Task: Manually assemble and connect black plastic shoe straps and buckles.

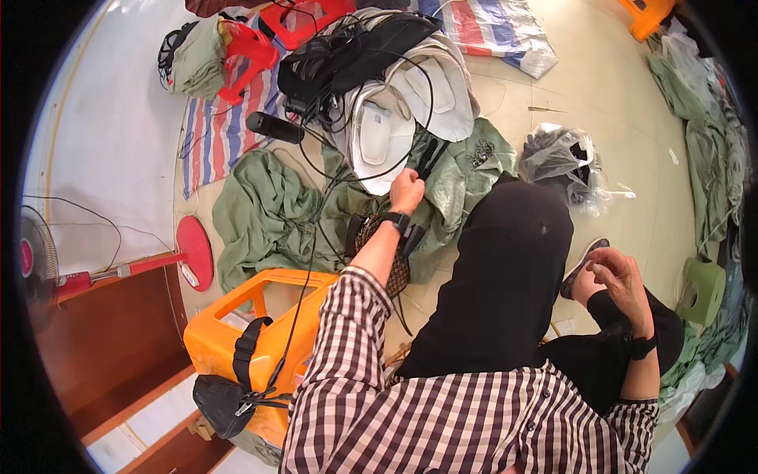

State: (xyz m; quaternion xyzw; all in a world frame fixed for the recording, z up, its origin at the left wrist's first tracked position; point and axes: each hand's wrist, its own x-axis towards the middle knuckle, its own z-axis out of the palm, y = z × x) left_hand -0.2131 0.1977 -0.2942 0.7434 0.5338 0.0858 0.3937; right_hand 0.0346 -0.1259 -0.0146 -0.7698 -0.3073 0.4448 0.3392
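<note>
Seen from above, a person in a checked shirt sits over a cluttered floor. Print is scarce: a small pale label (376, 125) lies on the front white piece, and a white sticker (189, 275) is on the round red base (197, 245) of a fan; both are too small to read.

The white pieces (368, 160) are at top centre, just beyond the left hand (407, 191). They are broad and rounded, overlapping in a loose stack, with raised, padded-looking shapes on their faces and slightly creamy edges. Black cloth and cables (359, 67) are heaped over their upper left, and a black cylinder (275, 128) sticks out beside them.

The left hand is curled at the stack's lower edge, next to black straps (430, 154); whether its fingers grip anything cannot be told. The right hand (620, 276) is raised at the right, near the person's bare ankle, its fingers loosely bent and free.

Crumpled green cloth (264, 213) spreads below the stack. A dark patterned bag (365, 231) lies by the left wrist, an orange stool (272, 340) stands at lower left, and a clear plastic bag (553, 162) with dark contents sits at right.
</note>
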